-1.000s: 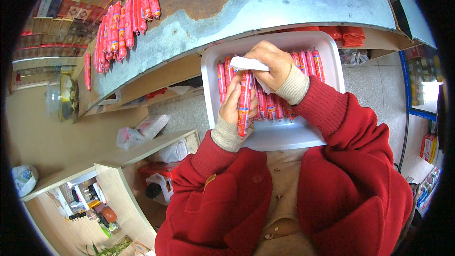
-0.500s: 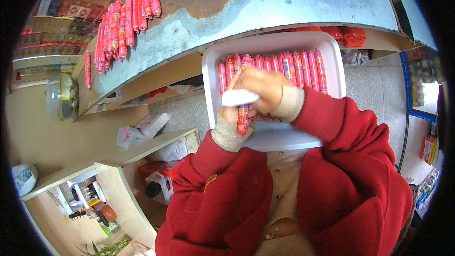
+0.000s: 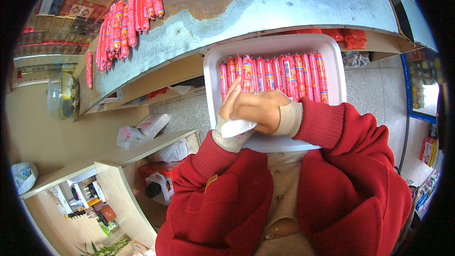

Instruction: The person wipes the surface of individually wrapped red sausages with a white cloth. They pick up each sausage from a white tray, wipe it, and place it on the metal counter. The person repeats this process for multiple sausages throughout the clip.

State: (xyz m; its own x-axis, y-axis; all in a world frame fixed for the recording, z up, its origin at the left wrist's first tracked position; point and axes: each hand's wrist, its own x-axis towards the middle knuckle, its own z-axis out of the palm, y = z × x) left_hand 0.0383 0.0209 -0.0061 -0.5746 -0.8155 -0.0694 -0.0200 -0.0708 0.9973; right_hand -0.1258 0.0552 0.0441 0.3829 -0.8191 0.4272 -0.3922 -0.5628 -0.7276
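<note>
My left hand [image 3: 228, 103] is wrapped round a red-wrapped sausage [image 3: 247, 72], whose upper end sticks out above the fingers. Over it lies my right hand [image 3: 262, 109], closed on a folded white cloth [image 3: 238, 128] that is pressed to the sausage's lower part. Both hands hide most of that sausage. Beneath them stands a white plastic tub [image 3: 337, 71] with a row of similar red sausages [image 3: 299, 73] lying side by side in its far part. The near part of the tub is largely covered by my hands and sleeves.
A worn metal-topped counter [image 3: 289, 7] runs along the far side, with more red sausages [image 3: 124, 31] piled at its left end. Boxed goods [image 3: 71, 7] fill shelves at the far left. A wooden shelf unit [image 3: 113, 180] and white plastic bags [image 3: 130, 136] stand to my left.
My right hand and the white cloth have slid down along the sausage toward me, baring its upper end and covering its lower end. The left hand still grips it.
</note>
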